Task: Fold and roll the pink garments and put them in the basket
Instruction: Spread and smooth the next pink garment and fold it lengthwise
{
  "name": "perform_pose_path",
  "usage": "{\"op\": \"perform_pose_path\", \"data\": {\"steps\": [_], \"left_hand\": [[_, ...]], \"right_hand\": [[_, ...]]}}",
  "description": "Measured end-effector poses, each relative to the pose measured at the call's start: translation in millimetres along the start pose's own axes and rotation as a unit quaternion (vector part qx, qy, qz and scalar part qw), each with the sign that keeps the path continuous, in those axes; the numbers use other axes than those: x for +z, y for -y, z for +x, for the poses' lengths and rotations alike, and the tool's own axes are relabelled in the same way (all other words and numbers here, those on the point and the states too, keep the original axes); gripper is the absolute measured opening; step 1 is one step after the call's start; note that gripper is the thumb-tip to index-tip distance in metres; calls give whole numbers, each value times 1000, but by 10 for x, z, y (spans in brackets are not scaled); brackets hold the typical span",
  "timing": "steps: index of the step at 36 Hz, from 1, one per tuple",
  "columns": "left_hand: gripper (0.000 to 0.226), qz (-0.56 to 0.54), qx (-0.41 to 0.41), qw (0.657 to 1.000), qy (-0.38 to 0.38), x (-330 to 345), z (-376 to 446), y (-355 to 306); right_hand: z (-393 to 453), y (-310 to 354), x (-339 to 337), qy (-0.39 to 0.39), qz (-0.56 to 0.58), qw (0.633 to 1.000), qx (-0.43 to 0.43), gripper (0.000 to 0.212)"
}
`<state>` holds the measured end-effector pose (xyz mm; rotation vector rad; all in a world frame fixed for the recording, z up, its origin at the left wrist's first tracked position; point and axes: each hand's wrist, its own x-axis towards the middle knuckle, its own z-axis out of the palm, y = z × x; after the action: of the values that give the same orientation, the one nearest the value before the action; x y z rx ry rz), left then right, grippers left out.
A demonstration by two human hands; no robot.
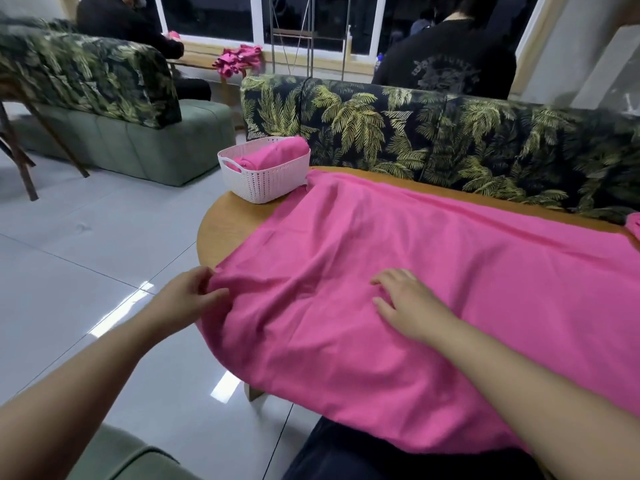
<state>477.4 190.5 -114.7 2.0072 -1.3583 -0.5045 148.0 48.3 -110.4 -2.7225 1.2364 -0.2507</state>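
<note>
Two hands are at work on the big pink fabric garment (398, 271) spread across the rounded wooden surface (221, 226), its near edge hanging over toward my lap. My left hand (187, 299) pinches the cloth's left edge between thumb and fingers, right where it bunches at the rim of the surface. My right hand (405, 306) lies flat on the middle of the garment, fingers straight and spread, holding nothing. At the far left end of the surface sits the white woven plastic basket (266, 183), touching the garment's far corner, with a rolled pink garment (273, 150) lying inside it. Behind the surface runs a dark sofa with a palm-leaf print (450, 133). Another heap of pink clothes (239, 58) rests near the window.
</note>
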Motion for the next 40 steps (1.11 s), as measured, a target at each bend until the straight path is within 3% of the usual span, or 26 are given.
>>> {"op": "perform_pose_path", "data": {"steps": [3,6,10,12,14,17,19,23,24,26,28,32,35,40], "left_hand": [[27,-84,36,996,14,-149,-111,-122],[28,-182,30,976,118,-250,-253,-174],[59,-98,32,972,210,-264,-414,-61],[87,-33,52,973,223,-219,-457,29],[104,64,79,972,211,-165,-461,136],[112,117,140,975,124,-51,-425,323],[104,151,195,967,54,-18,-365,371],[33,235,306,922,-8,-41,-247,443],[27,248,315,916,-7,-62,-228,453],[31,228,325,918,8,-71,-223,473],[26,149,304,941,17,-85,-282,375],[25,-32,188,982,15,-150,-449,116],[33,-110,133,985,-4,-212,-505,26],[24,-176,66,979,-74,-314,-533,39]], "right_hand": [[227,48,30,11,-8,1000,-11,38],[335,110,110,21,-6,1000,-16,40],[360,191,214,21,-17,999,-28,41],[394,274,217,14,-8,999,-44,41],[445,380,215,15,2,998,-67,43],[533,575,203,18,24,994,-101,40],[601,706,191,8,43,992,-118,36],[725,964,175,29,65,988,-134,37],[751,1020,187,38,71,987,-139,37],[791,1113,222,57,77,985,-144,37],[813,1187,267,73,79,984,-143,37],[858,1321,330,103,75,983,-132,42],[902,1399,390,144,33,982,-114,48],[954,1477,435,167,20,982,-90,49]]}}
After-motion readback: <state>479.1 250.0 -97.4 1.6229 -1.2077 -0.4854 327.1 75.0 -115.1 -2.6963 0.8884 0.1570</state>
